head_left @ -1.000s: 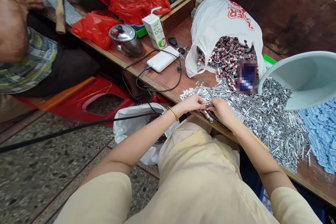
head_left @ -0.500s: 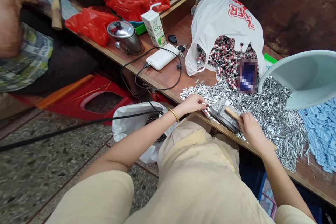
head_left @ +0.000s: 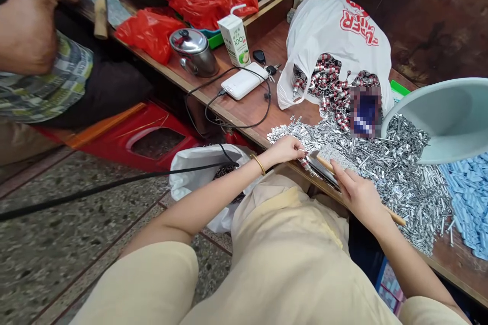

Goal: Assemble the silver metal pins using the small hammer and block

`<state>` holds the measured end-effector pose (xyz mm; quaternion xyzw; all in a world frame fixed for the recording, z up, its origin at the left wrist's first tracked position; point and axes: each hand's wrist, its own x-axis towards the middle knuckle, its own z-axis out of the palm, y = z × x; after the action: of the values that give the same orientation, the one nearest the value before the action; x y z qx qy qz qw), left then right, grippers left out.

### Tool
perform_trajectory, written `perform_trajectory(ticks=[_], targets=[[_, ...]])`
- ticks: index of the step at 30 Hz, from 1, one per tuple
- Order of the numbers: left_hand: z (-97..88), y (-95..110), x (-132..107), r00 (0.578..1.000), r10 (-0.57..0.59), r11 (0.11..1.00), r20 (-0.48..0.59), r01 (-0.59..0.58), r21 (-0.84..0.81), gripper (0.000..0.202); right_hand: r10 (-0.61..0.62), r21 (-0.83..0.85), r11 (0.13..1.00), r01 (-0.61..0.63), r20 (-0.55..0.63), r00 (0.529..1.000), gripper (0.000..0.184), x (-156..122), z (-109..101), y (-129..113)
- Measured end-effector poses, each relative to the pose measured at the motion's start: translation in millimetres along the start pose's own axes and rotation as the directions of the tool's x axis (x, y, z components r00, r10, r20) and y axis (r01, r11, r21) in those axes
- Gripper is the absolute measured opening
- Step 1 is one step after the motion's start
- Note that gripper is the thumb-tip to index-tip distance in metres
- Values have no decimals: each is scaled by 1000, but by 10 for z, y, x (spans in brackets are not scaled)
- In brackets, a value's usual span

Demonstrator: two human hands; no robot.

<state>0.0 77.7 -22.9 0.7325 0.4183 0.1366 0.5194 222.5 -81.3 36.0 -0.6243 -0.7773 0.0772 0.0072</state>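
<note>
Wooden-handled metal hammer (head_left: pixel 325 162), shifted toward left hand (head_left: pixel 286 150), which pinches thin silvery piece (head_left: pixel 302 151); right hand (head_left: pixel 358 195) closed round hammer.

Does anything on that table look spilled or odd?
Yes: the grey tub is tipped over, its mouth towards loose metal parts heaped across the table, as if poured out; whether by accident, I can't tell. Also, a pixelated patch hides something at the mouth of the white bag.
</note>
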Motion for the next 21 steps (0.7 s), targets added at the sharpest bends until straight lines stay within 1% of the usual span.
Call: perform_trajectory(ticks=[2,7,9,11,13,15,17,19,21], targets=[[-3,7,-10,1000,-1,1000,-2,1,-14,16,13,-35,999,-12,33,999,53,7,-9,-8],[5,-21,-6,1000,-5,1000,13,5,-11,17,14,-61,998,-12,22,1000,54,16,-19,-52],[-2,-46,2,1000,0,1000,15,1,-15,17,29,-96,995,-23,62,998,54,27,2,-79],[-23,-68,6,999,24,999,49,-22,-44,19,52,-118,992,-40,99,994,55,40,21,-94],[-49,-81,4,992,71,995,101,-63,-79,22,62,-106,993,-50,113,992,55,43,19,-87],[-65,-86,1,985,109,993,136,-100,-69,25,54,-66,997,-48,93,994,54,31,-7,-67],[-58,-84,5,985,120,993,127,-119,-15,25,37,-27,999,-36,37,999,54,10,-40,-50],[-33,-79,20,987,120,992,107,-124,34,23,34,-34,999,-34,5,999,55,-4,-61,-53],[-6,-75,40,987,123,990,100,-129,54,21,46,-83,996,-42,44,998,55,-4,-60,-76]])
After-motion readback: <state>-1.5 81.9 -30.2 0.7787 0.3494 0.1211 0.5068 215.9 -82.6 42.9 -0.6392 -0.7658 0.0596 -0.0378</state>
